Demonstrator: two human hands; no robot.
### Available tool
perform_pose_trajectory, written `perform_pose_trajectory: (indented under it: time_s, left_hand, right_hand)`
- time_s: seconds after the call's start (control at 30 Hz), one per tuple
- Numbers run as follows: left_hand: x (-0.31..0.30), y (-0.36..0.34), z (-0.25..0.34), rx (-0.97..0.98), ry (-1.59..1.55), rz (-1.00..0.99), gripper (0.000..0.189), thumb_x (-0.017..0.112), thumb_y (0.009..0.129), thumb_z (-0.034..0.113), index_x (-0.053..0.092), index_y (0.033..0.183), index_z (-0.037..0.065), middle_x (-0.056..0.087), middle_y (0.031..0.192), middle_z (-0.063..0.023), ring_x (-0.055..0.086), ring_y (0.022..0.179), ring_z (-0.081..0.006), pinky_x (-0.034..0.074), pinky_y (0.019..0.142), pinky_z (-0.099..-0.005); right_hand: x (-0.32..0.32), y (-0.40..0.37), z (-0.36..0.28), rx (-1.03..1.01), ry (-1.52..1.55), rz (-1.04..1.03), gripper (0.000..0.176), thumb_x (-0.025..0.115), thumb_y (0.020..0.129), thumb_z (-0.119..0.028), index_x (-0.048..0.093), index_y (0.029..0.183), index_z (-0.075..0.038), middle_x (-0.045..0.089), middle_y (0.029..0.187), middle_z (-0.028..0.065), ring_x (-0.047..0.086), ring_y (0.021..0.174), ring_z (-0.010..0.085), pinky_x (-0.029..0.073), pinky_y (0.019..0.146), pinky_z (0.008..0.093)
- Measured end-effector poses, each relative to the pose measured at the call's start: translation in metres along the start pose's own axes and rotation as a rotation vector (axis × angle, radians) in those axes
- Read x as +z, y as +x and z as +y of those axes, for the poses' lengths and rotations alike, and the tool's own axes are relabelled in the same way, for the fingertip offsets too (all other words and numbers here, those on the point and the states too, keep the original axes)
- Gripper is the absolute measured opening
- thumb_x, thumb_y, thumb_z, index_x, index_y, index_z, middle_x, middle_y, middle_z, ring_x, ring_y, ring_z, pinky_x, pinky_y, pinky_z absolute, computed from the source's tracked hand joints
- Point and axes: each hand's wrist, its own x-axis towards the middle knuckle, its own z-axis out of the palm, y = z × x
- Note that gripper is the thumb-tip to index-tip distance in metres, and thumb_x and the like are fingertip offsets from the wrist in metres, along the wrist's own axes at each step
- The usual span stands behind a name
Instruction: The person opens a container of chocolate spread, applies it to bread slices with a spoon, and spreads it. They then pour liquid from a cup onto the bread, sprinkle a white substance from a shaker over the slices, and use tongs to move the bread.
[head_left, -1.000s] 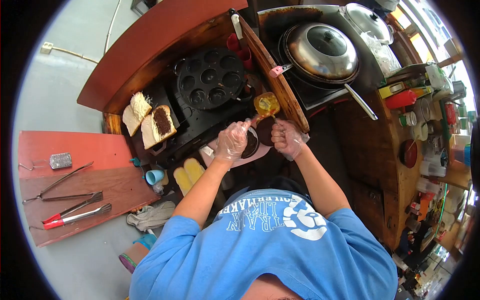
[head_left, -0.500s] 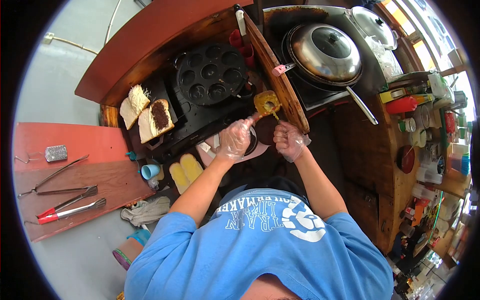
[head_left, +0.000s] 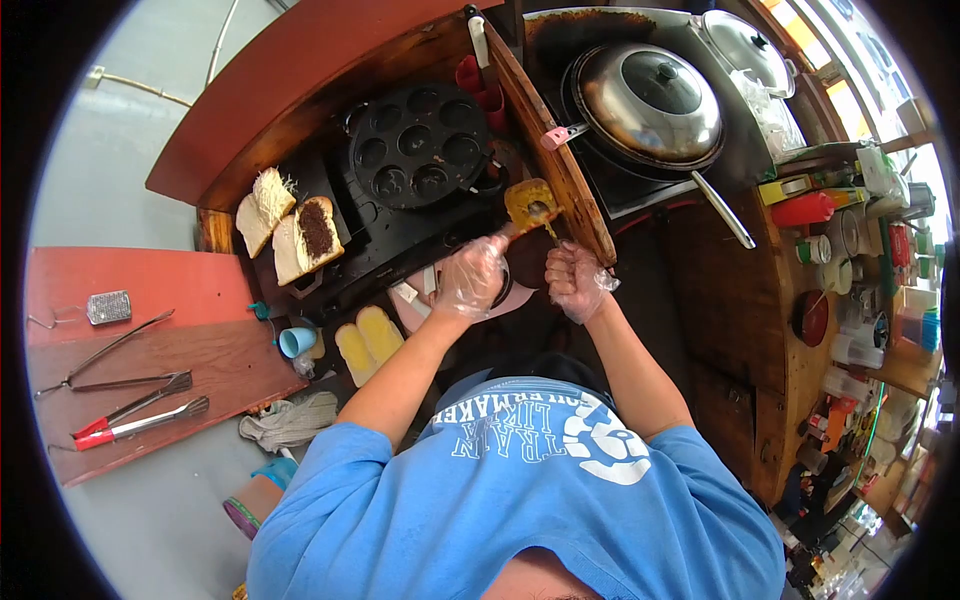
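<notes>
My left hand (head_left: 473,276), in a clear plastic glove, is closed with its fingertips gripping the near edge of a yellow-smeared tub (head_left: 520,197). My right hand (head_left: 580,282), gloved too, makes a fist around a thin utensil (head_left: 549,229) coated in yellow spread; its tip reaches into the tub and its exact kind is hidden. Below and left of my left hand lie two bread slices (head_left: 370,340) covered with yellow spread. On the stove's left side sit other slices, one with white shreds (head_left: 268,200) and one with dark brown sprinkles (head_left: 319,232).
A black pan with round hollows (head_left: 417,138) sits on the stove. Right of a wooden partition (head_left: 560,150), a lidded wok (head_left: 650,105) rests on a burner. Tongs (head_left: 140,425) and a grater (head_left: 109,307) lie on the left board; a blue cup (head_left: 297,342) stands nearby.
The tub tilts slightly differently and the utensil has shifted a little within it. Both hands stay almost in place; the whole view has moved slightly.
</notes>
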Motion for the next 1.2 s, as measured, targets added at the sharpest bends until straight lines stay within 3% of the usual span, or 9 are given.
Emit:
perform_pose_trajectory:
  time_s: [0.17,0.37,0.53,0.67,0.9,0.97,1.1,1.2]
  left_hand:
    - [-0.001,-0.013,0.01,0.055,-0.04,0.02,0.014,0.054,0.089,0.005,0.067,0.095,0.005,0.066,0.082,-0.0153,0.068,0.076,-0.0346,0.056,0.065,-0.0441]
    - [-0.003,-0.016,0.0,0.117,-0.027,0.021,0.02,0.056,0.087,0.001,0.068,0.102,0.006,0.07,0.087,-0.0144,0.069,0.075,-0.0326,0.058,0.063,-0.042]
    - [0.007,-0.002,-0.015,0.044,0.136,-0.064,0.019,0.055,0.087,0.002,0.066,0.102,0.007,0.066,0.081,-0.0126,0.068,0.074,-0.0325,0.056,0.06,-0.0427]
    - [0.011,0.014,-0.018,0.049,0.133,-0.01,0.018,0.055,0.087,0.004,0.067,0.101,0.007,0.066,0.079,-0.0126,0.068,0.073,-0.0327,0.055,0.059,-0.0432]
    - [0.014,0.028,-0.036,-0.152,0.168,-0.11,0.016,0.055,0.092,0.012,0.069,0.1,0.011,0.07,0.085,-0.0171,0.069,0.078,-0.0397,0.055,0.065,-0.0505]
    - [0.01,0.026,-0.023,-0.147,-0.022,-0.025,0.016,0.055,0.093,0.015,0.069,0.098,0.011,0.07,0.085,-0.0178,0.068,0.078,-0.0403,0.056,0.066,-0.0496]
    - [0.013,0.026,-0.015,-0.123,-0.043,-0.089,0.016,0.054,0.094,0.016,0.069,0.099,0.011,0.071,0.089,-0.0185,0.069,0.081,-0.0402,0.056,0.069,-0.0493]
    - [0.019,0.036,-0.017,-0.225,0.103,-0.21,0.017,0.054,0.095,0.018,0.069,0.099,0.01,0.071,0.091,-0.0183,0.069,0.084,-0.0407,0.056,0.071,-0.0499]
  right_hand:
    - [0.004,0.004,0.003,0.005,0.075,-0.067,0.032,0.046,0.095,-0.024,0.035,0.067,-0.017,0.021,0.057,-0.007,0.02,0.044,0.0064,0.017,0.035,0.0216]
    - [0.015,0.003,0.003,0.037,0.179,-0.096,0.031,0.047,0.092,-0.02,0.031,0.065,-0.017,0.02,0.057,-0.0065,0.021,0.042,0.0064,0.016,0.034,0.0214]
    - [0.007,0.004,0.0,0.108,0.23,-0.204,0.03,0.047,0.092,-0.02,0.032,0.066,-0.018,0.02,0.057,-0.0071,0.02,0.043,0.0064,0.017,0.035,0.0213]
    - [0.011,0.0,0.003,0.176,0.275,-0.251,0.03,0.046,0.092,-0.02,0.033,0.066,-0.018,0.019,0.057,-0.0077,0.019,0.043,0.006,0.017,0.036,0.0212]
    - [0.004,-0.003,0.001,0.07,0.055,-0.064,0.03,0.05,0.091,-0.024,0.035,0.065,-0.018,0.02,0.056,-0.008,0.02,0.042,0.0061,0.016,0.034,0.0214]
    - [0.005,-0.005,0.002,0.015,-0.076,0.071,0.032,0.053,0.089,-0.027,0.035,0.064,-0.018,0.021,0.055,-0.0082,0.02,0.042,0.0064,0.016,0.034,0.0214]
    - [-0.005,-0.003,0.0,0.017,-0.113,0.044,0.033,0.054,0.088,-0.029,0.035,0.064,-0.018,0.021,0.055,-0.0081,0.021,0.041,0.0063,0.016,0.034,0.0213]
    - [-0.004,-0.012,0.004,0.041,-0.125,0.024,0.032,0.053,0.088,-0.03,0.035,0.064,-0.018,0.021,0.055,-0.008,0.02,0.042,0.0062,0.016,0.035,0.0214]
